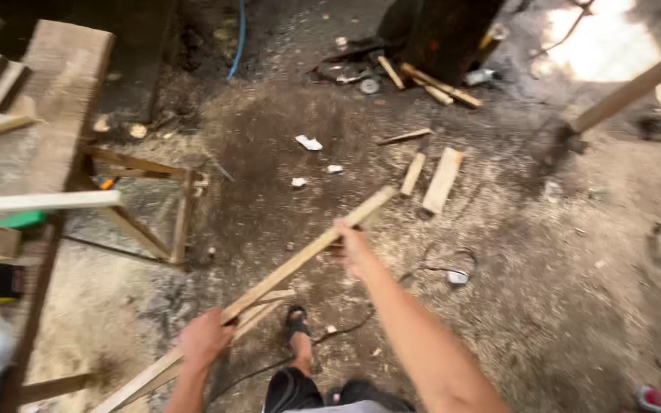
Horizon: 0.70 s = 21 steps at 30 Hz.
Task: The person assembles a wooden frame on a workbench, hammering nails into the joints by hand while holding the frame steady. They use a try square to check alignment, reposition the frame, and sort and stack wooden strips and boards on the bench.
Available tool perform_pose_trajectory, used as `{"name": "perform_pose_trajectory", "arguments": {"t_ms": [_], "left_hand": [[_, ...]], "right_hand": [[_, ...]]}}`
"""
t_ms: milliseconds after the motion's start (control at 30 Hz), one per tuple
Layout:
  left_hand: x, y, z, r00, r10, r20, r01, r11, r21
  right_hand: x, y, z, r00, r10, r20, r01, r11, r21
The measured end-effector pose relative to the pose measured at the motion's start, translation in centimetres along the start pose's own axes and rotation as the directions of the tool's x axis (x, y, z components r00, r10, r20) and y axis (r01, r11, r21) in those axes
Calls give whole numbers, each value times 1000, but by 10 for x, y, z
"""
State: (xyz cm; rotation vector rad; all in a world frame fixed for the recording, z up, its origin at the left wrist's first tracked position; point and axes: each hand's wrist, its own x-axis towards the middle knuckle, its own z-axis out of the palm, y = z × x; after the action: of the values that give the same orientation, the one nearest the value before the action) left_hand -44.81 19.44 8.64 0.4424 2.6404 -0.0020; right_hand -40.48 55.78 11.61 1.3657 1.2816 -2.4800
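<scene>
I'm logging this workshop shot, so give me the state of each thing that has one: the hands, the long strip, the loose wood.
left hand: closed around the long wooden strip
right hand: gripping it farther up
long wooden strip: held off the ground, tilted
two short boards: lying flat on the sawdust floor
wooden frame: standing beside the bench

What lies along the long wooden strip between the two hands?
Head view: only bare strip runs between the left hand and right hand; sawdust-covered floor lies beneath.

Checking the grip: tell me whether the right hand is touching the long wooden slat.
Touching. The head view shows the right hand closed around the long wooden slat near its far end.
</scene>
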Motion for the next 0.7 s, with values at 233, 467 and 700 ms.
{"name": "perform_pose_trajectory", "arguments": {"t_ms": [233, 467, 700], "left_hand": [[93, 70, -106, 1000, 30, 7, -29, 990, -137], [193, 170, -218, 997, 72, -11, -73, 983, -170], [315, 285, -282, 994, 69, 82, -65, 996, -54]], "right_hand": [[74, -79, -20, 963, -122, -241, 127, 992, 3], [148, -188, -49, 985, -139, -106, 165, 941, 295], [254, -308, -50, 952, -304, 25, 265, 864, 429]]}}
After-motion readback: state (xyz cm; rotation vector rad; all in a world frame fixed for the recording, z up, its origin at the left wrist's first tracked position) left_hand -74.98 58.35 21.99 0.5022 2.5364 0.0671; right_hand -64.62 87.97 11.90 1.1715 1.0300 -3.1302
